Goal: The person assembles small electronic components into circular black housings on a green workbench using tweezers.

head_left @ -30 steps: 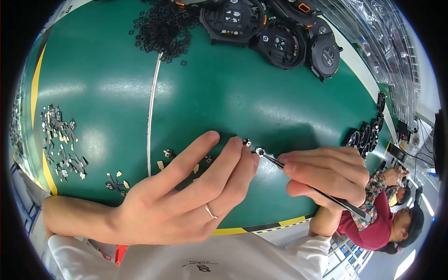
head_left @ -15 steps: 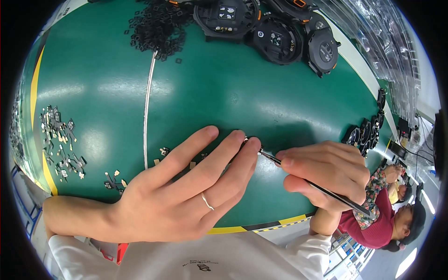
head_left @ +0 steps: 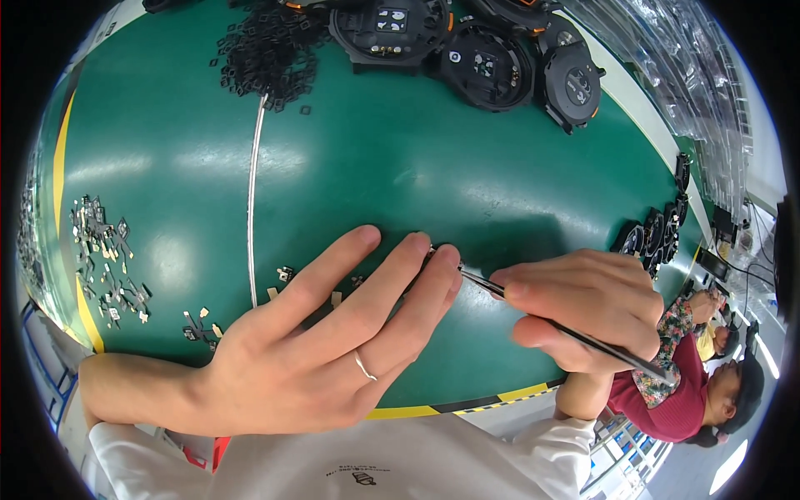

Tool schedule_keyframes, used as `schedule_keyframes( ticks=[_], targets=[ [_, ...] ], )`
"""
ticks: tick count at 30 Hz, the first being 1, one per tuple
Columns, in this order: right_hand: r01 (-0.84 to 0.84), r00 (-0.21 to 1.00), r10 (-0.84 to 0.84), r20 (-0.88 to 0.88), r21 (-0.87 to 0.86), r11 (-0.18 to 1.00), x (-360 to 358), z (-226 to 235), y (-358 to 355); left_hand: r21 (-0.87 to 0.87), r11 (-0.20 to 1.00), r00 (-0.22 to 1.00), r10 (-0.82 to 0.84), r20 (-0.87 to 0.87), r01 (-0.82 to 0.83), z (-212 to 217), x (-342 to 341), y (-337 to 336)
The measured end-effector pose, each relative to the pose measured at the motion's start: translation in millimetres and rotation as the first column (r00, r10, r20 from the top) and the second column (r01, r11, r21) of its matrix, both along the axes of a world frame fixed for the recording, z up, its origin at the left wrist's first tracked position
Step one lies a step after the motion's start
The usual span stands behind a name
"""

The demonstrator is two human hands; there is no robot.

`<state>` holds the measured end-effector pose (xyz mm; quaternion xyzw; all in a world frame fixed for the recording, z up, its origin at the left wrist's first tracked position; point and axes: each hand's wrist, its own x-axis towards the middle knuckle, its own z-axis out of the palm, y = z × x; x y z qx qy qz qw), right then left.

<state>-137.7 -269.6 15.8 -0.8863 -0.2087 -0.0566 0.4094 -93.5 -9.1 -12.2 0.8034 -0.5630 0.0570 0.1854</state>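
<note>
My left hand [head_left: 321, 342], a ring on one finger, reaches low over the green work surface with its fingertips bunched at a small electronic part [head_left: 432, 250]. Most of that part is hidden under the fingers. Thin metal tweezers [head_left: 614, 351] lie in my right hand [head_left: 587, 304], gripped between thumb and fingers. Their points meet the small part beside my left fingertips. Beneath and beside my left hand are a few more little parts, among them a dark and metallic one [head_left: 285, 273] and a tan one [head_left: 337, 298].
Small flex-cable parts [head_left: 108, 242] lie scattered at left. A heap of tiny black square frames [head_left: 267, 62] sits at the far side, near several round black watch housings [head_left: 487, 71]. More housings [head_left: 654, 233] and clear plastic trays [head_left: 667, 67] stand at right. A person [head_left: 692, 392] sits beyond.
The table things have shifted slightly left in the picture. My hands keep nearly the same pose, with the tweezers still at the small part.
</note>
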Motion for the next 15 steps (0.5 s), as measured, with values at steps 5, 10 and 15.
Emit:
schedule_keyframes(
  ticks=[5, 10, 15],
  targets=[
    [0.014, 1.000, -0.015, 0.023, 0.035, 0.999, -1.6, -3.9, -0.9, -0.005, 1.000, 1.000, -0.007, 0.016, 0.007, -1.2, 0.0, -1.7],
    [0.000, 1.000, -0.001, 0.025, 0.039, 0.999, -0.2, -5.1, -0.6, -0.003, 1.000, 1.000, 0.005, 0.017, -0.005, -0.1, -0.3, -2.2],
    [-0.002, 1.000, 0.001, 0.029, 0.020, 1.000, 0.6, -4.7, -0.4, 0.016, 1.000, 0.999, -0.004, 0.032, 0.003, 2.2, 0.4, -1.9]
  ],
)
